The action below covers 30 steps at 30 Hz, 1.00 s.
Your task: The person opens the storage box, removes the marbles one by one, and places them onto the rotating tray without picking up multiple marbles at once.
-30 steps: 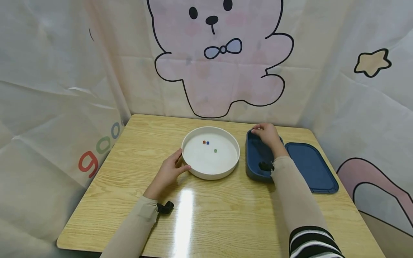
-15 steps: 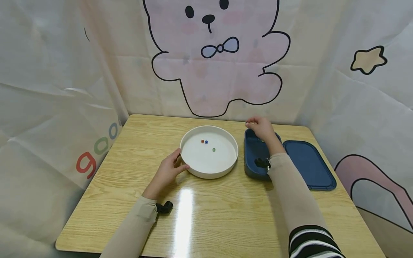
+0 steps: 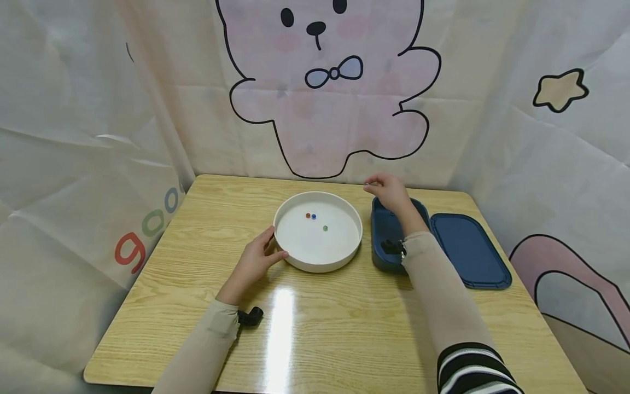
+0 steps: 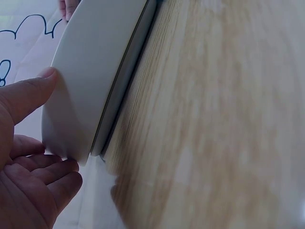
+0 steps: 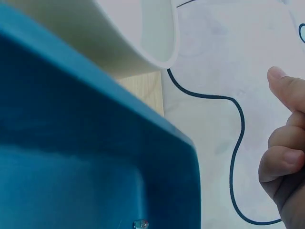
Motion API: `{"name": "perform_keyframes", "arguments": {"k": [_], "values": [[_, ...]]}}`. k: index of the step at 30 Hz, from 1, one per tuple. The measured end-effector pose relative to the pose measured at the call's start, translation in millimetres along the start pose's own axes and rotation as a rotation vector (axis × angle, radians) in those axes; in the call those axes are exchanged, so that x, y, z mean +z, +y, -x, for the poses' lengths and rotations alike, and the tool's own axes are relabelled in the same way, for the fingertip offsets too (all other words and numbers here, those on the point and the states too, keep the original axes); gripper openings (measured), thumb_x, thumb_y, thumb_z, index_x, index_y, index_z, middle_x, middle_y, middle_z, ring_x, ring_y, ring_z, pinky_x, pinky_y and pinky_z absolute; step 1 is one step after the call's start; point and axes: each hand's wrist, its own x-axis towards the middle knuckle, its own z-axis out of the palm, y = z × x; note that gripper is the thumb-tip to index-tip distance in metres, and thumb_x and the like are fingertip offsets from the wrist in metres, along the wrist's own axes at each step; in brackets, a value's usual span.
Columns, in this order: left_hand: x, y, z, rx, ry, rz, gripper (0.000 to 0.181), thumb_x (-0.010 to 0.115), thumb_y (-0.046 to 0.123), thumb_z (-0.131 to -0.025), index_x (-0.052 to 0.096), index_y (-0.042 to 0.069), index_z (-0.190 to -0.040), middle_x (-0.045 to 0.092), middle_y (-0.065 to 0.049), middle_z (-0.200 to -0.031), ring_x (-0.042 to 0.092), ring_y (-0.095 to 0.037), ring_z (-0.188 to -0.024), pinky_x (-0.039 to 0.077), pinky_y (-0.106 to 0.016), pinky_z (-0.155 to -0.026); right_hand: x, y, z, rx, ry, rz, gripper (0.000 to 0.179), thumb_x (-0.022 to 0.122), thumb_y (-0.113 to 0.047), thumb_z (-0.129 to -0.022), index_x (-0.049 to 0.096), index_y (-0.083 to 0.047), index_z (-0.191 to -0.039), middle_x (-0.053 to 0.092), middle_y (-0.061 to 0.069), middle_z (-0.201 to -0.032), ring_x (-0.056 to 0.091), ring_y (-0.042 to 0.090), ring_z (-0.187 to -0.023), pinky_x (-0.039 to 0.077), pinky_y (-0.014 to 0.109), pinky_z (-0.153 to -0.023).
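Left fingers (image 3: 267,236) clasp a dish (image 3: 318,249) on pale wood (image 3: 344,323) (printed curtain (image 3: 206,126) behind); right fingers (image 3: 378,180) pinch a bead (image 3: 366,185).

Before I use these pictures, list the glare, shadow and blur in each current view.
Head view: a white streak of glare on the tabletop, with a soft shadow beside the right sleeve; left wrist view: dim, the wood grain smeared and soft, shading on the white dish near the fingers; right wrist view: a dark shadow band inside the blue box.
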Motion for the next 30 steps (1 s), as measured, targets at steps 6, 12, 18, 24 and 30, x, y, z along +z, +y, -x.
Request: {"name": "perform_keyframes", "arguments": {"k": [6,12,18,24,30], "values": [[-0.9,-1.0,0.5,-0.014,0.004,-0.002,0.089,0.076,0.032,-0.095,0.025,0.006,-0.163,0.027,-0.009,-0.168,0.027,-0.027,-0.154,0.035,-0.045,-0.121,4,-5,-6.5,-0.022,-0.012,0.006,0.036,0.069,-0.04,-0.099,0.073,-0.011,-0.121,0.056,0.008,-0.082,0.049,0.026,-0.076,0.042,0.037,-0.063],[-0.9,-0.6,0.9,0.004,0.002,0.012,0.088,0.076,0.031,-0.095,0.026,0.006,-0.162,0.028,-0.01,-0.167,0.027,-0.028,-0.154,0.035,-0.046,-0.121,5,-10,-8.1,-0.03,-0.016,-0.011,0.029,0.07,-0.036,-0.099,0.074,-0.013,-0.116,0.055,0.006,-0.078,0.049,0.025,-0.074,0.042,0.037,-0.063],[-0.7,-1.0,0.9,0.023,0.015,0.007,0.085,0.077,0.03,-0.094,0.029,0.009,-0.162,0.031,-0.01,-0.167,0.03,-0.027,-0.153,0.037,-0.048,-0.12,6,-20,-8.8,-0.08,-0.02,-0.043,0.025,0.071,-0.033,-0.099,0.075,-0.013,-0.114,0.051,0.005,-0.07,0.045,0.025,-0.064,0.039,0.037,-0.057],[1.0,-1.0,-0.4,0.038,0.012,0.006,0.085,0.077,0.028,-0.094,0.03,0.009,-0.162,0.032,-0.011,-0.166,0.031,-0.028,-0.153,0.037,-0.048,-0.12,8,-27,-11.2,-0.101,-0.026,-0.054,0.021,0.073,-0.03,-0.097,0.076,-0.014,-0.111,0.045,0.003,-0.065,0.04,0.021,-0.058,0.036,0.034,-0.054],[2.2,1.6,0.0,0.041,0.006,0.009,0.084,0.077,0.027,-0.095,0.03,0.009,-0.162,0.032,-0.011,-0.166,0.031,-0.028,-0.153,0.037,-0.048,-0.12,12,-31,-13.3,-0.088,-0.047,-0.048,0.025,0.074,-0.032,-0.097,0.076,-0.014,-0.114,0.045,0.005,-0.068,0.041,0.024,-0.059,0.036,0.033,-0.054]]}}
